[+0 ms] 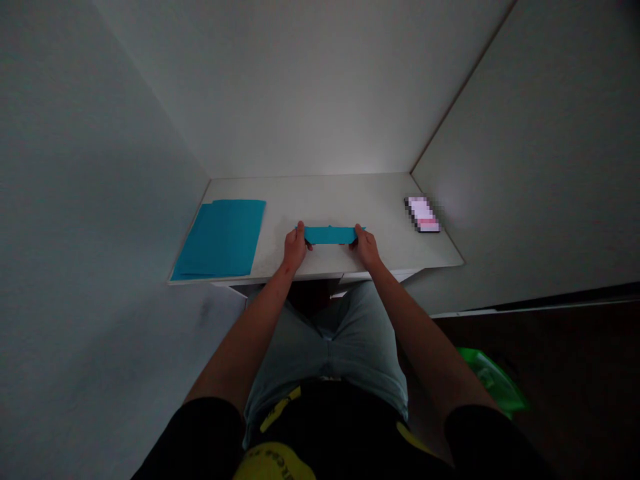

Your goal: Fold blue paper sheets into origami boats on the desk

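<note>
A narrow strip of folded turquoise paper (330, 235) lies across the front of the white desk (330, 197). My left hand (295, 245) grips its left end, and my right hand (366, 245) grips its right end. Both hands rest close to the desk's front edge, and they hide the strip's ends. To the left lies a flat stack of turquoise paper or a folder (220, 240), apart from both hands.
A pixelated phone (423, 215) lies at the desk's right side. White walls rise behind and on both sides of the desk. A green plastic object (493, 380) sits on the dark floor at the lower right.
</note>
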A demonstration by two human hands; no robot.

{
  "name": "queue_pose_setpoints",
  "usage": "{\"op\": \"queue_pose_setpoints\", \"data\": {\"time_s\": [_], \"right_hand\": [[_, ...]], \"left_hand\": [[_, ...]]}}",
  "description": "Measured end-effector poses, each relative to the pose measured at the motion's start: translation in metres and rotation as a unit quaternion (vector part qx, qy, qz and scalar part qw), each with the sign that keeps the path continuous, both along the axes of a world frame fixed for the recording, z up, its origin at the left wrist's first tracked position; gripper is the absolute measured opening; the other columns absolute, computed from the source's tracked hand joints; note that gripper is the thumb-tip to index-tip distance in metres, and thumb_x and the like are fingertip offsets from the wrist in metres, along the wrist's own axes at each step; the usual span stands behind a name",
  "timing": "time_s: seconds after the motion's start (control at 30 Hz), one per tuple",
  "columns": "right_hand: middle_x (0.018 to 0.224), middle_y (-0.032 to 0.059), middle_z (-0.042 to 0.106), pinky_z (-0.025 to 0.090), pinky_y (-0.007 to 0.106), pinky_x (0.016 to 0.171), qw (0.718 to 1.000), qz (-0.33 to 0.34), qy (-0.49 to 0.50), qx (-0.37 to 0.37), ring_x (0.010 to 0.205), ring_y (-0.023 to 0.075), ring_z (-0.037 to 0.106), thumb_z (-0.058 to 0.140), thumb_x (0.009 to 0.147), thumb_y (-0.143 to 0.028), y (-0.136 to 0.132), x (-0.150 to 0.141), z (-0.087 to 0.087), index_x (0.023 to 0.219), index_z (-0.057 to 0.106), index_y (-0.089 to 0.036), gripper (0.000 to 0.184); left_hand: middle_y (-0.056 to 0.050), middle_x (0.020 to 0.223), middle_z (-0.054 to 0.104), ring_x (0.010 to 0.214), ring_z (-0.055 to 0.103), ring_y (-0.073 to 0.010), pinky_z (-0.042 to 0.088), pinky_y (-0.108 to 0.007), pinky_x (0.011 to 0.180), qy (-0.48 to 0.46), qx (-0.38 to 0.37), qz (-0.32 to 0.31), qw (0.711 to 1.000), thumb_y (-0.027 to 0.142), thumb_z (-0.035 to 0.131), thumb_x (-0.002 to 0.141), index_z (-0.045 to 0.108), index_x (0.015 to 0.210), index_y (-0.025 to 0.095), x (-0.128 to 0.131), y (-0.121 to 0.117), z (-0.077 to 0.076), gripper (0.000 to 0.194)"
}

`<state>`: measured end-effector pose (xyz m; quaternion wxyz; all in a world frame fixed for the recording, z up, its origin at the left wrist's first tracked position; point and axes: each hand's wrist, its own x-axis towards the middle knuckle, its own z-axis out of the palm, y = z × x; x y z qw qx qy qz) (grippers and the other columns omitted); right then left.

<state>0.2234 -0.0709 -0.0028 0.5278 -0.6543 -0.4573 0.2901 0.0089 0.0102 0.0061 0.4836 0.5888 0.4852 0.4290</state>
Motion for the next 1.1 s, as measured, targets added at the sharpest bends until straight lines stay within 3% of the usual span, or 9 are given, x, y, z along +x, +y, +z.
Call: {"op": "queue_pose_setpoints", "data": {"time_s": [0.07,0.13,0.23,0.47,0.63,0.73,0.83,0.97,1.1], "right_hand": [[0.054,0.0042,0.057,0.053,0.038,0.073,1.0,-0.01,0.001,0.008,0.061,0.023,0.061,0.037,0.096,-0.089,0.0,-0.001,0.001,0.067,0.067,-0.023,0.079],[0.055,0.0001,0.054,0.051,0.036,0.065,0.999,-0.006,0.008,0.031,0.058,0.0215,0.058,0.045,0.096,-0.086,-0.001,-0.003,0.002,0.089,0.075,-0.022,0.071],[0.057,-0.0066,0.049,0.042,0.03,0.053,0.997,0.02,0.026,0.069,0.052,0.0173,0.05,0.064,0.092,-0.078,-0.005,-0.005,0.004,0.122,0.071,-0.024,0.062],[0.073,-0.0019,0.071,0.041,0.026,0.049,0.993,0.108,0.048,0.029,0.053,0.0134,0.056,0.085,0.079,-0.066,-0.042,0.001,0.007,0.106,0.068,-0.024,0.053],[0.076,-0.0025,0.073,0.046,0.026,0.05,0.981,0.177,0.081,-0.015,0.054,0.0142,0.06,0.085,0.084,-0.059,-0.075,0.008,0.012,0.117,0.066,-0.026,0.05],[0.081,0.0003,0.077,0.053,0.028,0.056,0.973,0.223,0.052,-0.039,0.061,0.0166,0.066,0.082,0.089,-0.058,-0.086,0.01,0.019,0.107,0.07,-0.025,0.039],[0.088,0.003,0.08,0.058,0.032,0.063,0.964,0.26,-0.01,-0.052,0.064,0.0177,0.07,0.073,0.097,-0.058,-0.087,0.015,0.032,0.097,0.075,-0.025,0.033],[0.101,0.0037,0.083,0.058,0.033,0.068,0.981,0.161,-0.108,-0.017,0.063,0.0177,0.072,0.061,0.105,-0.057,-0.074,0.042,0.043,0.107,0.077,-0.026,0.035],[0.108,0.0046,0.083,0.056,0.032,0.063,0.984,0.026,-0.175,-0.006,0.057,0.017,0.072,0.056,0.106,-0.06,-0.044,0.09,0.039,0.111,0.073,-0.026,0.039]], "left_hand": [[-0.004,0.052,0.058,0.056,0.061,-0.0186,0.051,-0.032,0.067,0.0,0.005,0.001,1.0,0.083,0.032,0.104,0.056,0.061,0.023,-0.001,-0.002,0.001,0.078],[-0.003,0.051,0.056,0.055,0.059,-0.0181,0.05,-0.032,0.065,0.002,0.013,0.012,1.0,0.086,0.03,0.102,0.054,0.061,0.024,-0.002,-0.003,0.002,0.078],[0.0,0.051,0.051,0.052,0.056,-0.0174,0.046,-0.031,0.058,-0.009,0.016,0.047,0.999,0.09,0.032,0.099,0.048,0.064,0.026,-0.002,-0.004,0.003,0.075],[0.002,0.05,0.046,0.05,0.05,-0.017,0.04,-0.031,0.051,-0.005,0.012,0.036,0.999,0.091,0.039,0.097,0.041,0.064,0.027,-0.004,-0.002,0.0,0.072],[0.002,0.051,0.043,0.05,0.044,-0.0158,0.035,-0.03,0.049,-0.013,0.023,-0.032,0.999,0.094,0.048,0.09,0.042,0.06,0.026,-0.002,0.0,-0.007,0.075],[0.002,0.051,0.041,0.052,0.044,-0.0161,0.033,-0.031,0.049,-0.017,0.024,-0.06,0.998,0.097,0.051,0.085,0.043,0.058,0.026,-0.001,0.001,-0.009,0.077],[-0.001,0.061,0.053,0.062,0.054,-0.0187,0.042,-0.031,0.057,-0.042,0.048,-0.04,0.997,0.096,0.045,0.09,0.056,0.068,0.024,0.0,0.002,-0.008,0.076],[-0.003,0.082,0.066,0.064,0.058,-0.0159,0.048,-0.03,0.063,-0.077,0.067,-0.042,0.994,0.085,0.039,0.1,0.069,0.097,0.021,0.003,-0.001,-0.004,0.07],[-0.002,0.077,0.065,0.06,0.056,-0.0152,0.046,-0.029,0.06,-0.053,0.07,-0.082,0.993,0.077,0.045,0.103,0.072,0.099,0.021,0.006,-0.005,-0.003,0.063]]}}
